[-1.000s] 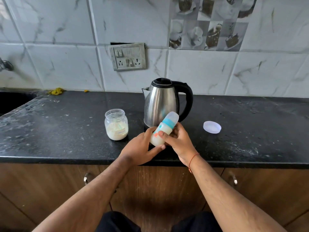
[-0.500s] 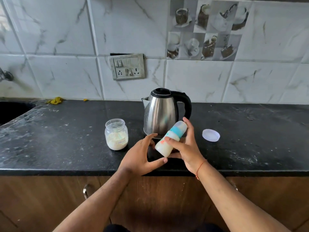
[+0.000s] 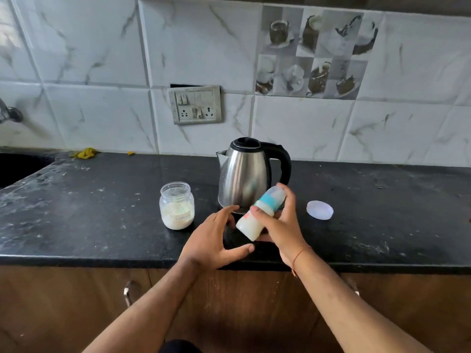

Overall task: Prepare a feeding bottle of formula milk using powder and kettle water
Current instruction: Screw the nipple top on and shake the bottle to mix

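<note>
My right hand [image 3: 280, 225] grips the feeding bottle [image 3: 251, 226], tilted with its capped top up to the right. The bottle has a teal collar, a clear cap and white milk inside. Just left of the bottle my left hand [image 3: 214, 238] hovers with fingers spread, not touching it. Behind them stands the steel kettle [image 3: 244, 174] with a black handle and lid. The open jar of formula powder [image 3: 177, 205] sits to the left of the kettle, and its white lid [image 3: 319, 210] lies to the right on the black countertop [image 3: 89, 212].
A sink [image 3: 15, 166] opens at the far left, with a tap [image 3: 9, 113] on the wall above it. A switch and socket plate [image 3: 195, 104] is on the tiled wall. Yellow scraps [image 3: 85, 153] lie by the wall. Wooden cabinet doors [image 3: 63, 301] are below the counter edge.
My left hand has let go of the bottle's base and opened beside it. My right hand has kept the tilted bottle and shifted it slightly right. The view tilted upward.
</note>
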